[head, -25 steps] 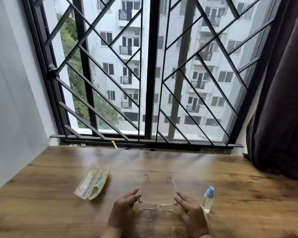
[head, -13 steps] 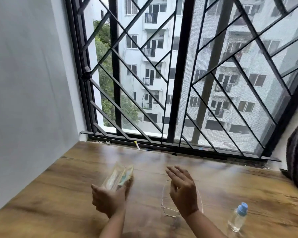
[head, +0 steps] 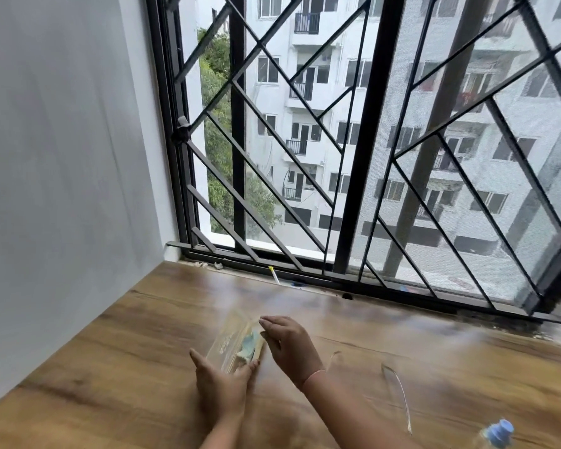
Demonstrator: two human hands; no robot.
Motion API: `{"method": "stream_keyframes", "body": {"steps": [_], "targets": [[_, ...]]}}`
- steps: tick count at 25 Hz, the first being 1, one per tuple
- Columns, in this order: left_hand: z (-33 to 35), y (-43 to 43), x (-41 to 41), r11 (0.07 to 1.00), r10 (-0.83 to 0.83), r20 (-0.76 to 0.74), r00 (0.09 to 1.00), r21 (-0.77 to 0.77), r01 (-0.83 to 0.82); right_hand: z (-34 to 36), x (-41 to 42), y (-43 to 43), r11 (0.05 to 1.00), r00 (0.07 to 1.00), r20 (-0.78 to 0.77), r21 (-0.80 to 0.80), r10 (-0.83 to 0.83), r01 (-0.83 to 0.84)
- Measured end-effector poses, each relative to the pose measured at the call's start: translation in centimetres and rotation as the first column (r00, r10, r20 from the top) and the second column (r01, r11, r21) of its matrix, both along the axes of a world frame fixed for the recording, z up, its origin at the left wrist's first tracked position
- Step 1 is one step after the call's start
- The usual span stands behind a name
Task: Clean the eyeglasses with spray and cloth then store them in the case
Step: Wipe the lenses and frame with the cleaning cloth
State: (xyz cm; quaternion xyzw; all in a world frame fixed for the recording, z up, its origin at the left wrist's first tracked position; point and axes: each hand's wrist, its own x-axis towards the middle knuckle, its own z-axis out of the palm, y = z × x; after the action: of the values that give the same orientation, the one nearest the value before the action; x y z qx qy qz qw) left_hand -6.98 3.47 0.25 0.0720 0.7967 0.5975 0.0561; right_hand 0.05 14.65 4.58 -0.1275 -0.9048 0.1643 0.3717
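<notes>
Clear case (head: 228, 343) points away from us: left hand (head: 222, 385) at its near end, right hand (head: 292, 346) alongside, fingers straight, gripping nothing.

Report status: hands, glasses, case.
Left hand and right hand on case, cloth inside. Eyeglasses on table, unheld. Spray bottle far right; nothing blocking.
</notes>
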Motion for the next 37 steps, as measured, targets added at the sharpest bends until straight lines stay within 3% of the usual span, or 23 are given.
{"method": "stream_keyframes", "body": {"steps": [7,11,14,17,19,23,25,26,29,34,37], "targets": [[-0.8,0.5,0.2,0.995,-0.088,-0.153,0.984,0.038,0.095,-1.1,-1.6,1.2,0.971,0.909,0.416,-0.213,-0.014,0.112],[-1.4,0.6,0.1,0.996,-0.088,-0.217,0.972,-0.003,0.089,-1.6,-2.5,1.0,0.986,0.811,0.583,-0.097,-0.051,0.132],[-1.6,0.7,0.0,0.995,-0.101,-0.220,0.970,-0.029,0.098,-2.4,-2.8,0.2,0.996,0.787,0.614,-0.008,-0.066,0.089],[-2.0,0.8,0.0,0.993,-0.115,-0.231,0.966,-0.054,0.105,-2.9,-3.0,-0.3,0.997,0.828,0.560,-0.038,-0.035,0.068],[-2.1,0.7,0.0,0.994,-0.110,-0.237,0.965,-0.049,0.101,-2.8,-3.4,-0.1,0.994,0.804,0.592,-0.053,-0.048,0.099],[-1.5,0.5,0.4,0.995,-0.101,-0.196,0.975,-0.014,0.100,-2.6,-3.7,0.0,0.941,0.819,0.572,-0.248,-0.050,0.231],[-1.5,0.7,0.4,0.996,-0.084,-0.191,0.978,-0.025,0.081,-1.9,-3.3,0.1,0.838,0.897,0.438,-0.464,-0.063,0.286],[-1.6,0.8,0.3,0.997,-0.079,-0.192,0.978,-0.031,0.075,-1.3,-3.0,0.2,0.741,0.939,0.334,-0.608,-0.086,0.284],[-1.2,0.8,0.1,0.997,-0.079,-0.146,0.986,-0.034,0.075,1.0,-1.4,0.8,0.410,0.983,-0.002,-0.909,-0.185,0.075],[-0.5,1.0,0.3,0.991,-0.092,-0.107,0.990,-0.109,0.080,5.7,4.5,2.1,0.053,0.904,-0.331,-0.943,-0.271,-0.329],[-0.9,1.4,0.3,0.988,-0.112,-0.125,0.986,-0.115,0.098,7.8,8.9,2.5,-0.052,0.830,-0.428,-0.878,-0.358,-0.475]]}}
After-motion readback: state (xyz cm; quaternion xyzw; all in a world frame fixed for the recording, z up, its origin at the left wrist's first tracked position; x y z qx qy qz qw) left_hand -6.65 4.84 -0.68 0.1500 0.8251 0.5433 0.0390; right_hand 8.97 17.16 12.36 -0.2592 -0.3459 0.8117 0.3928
